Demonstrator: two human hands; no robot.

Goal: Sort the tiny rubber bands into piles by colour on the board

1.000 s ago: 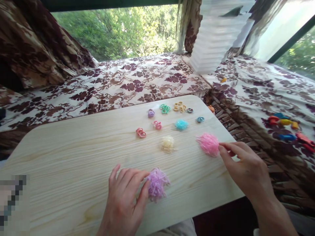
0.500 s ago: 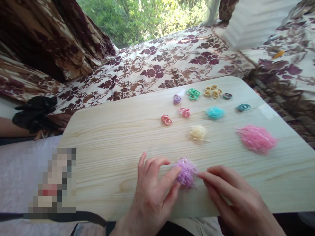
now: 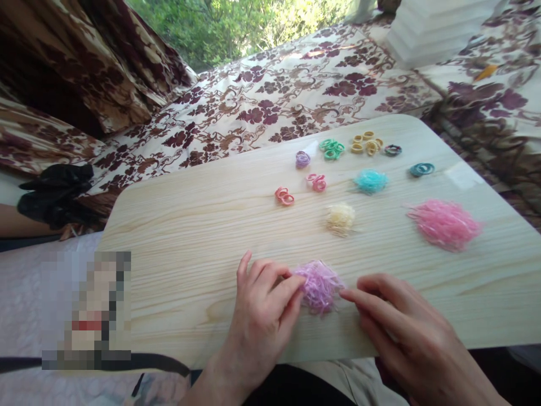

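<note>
A loose heap of thin purple elastic bands (image 3: 320, 286) lies near the front edge of the pale wooden table (image 3: 190, 248), between my hands. At its left side, my left hand (image 3: 266, 307) has thumb and index finger drawn together on the edge of the heap. My right hand (image 3: 401, 321) is at the right side, its index fingertip against the outermost strands and the other fingers curled beneath. Whether a band is caught between the right thumb and finger is hidden. Beyond the purple heap sits a smaller cream heap of bands (image 3: 340, 219).
Farther right are a pink heap (image 3: 446, 224) and a turquoise heap (image 3: 371, 181). Small hair ties in coral (image 3: 284, 196), pink (image 3: 316, 181), purple (image 3: 302, 159), green (image 3: 332, 149), yellow (image 3: 367, 143) and teal (image 3: 421, 169) lie toward the back. Floral fabric (image 3: 262, 113) borders the table.
My left thumb and index finger have come together at the heap's edge. The purple heap looks a little wider. The whole scene has shifted slightly upward in the view.
</note>
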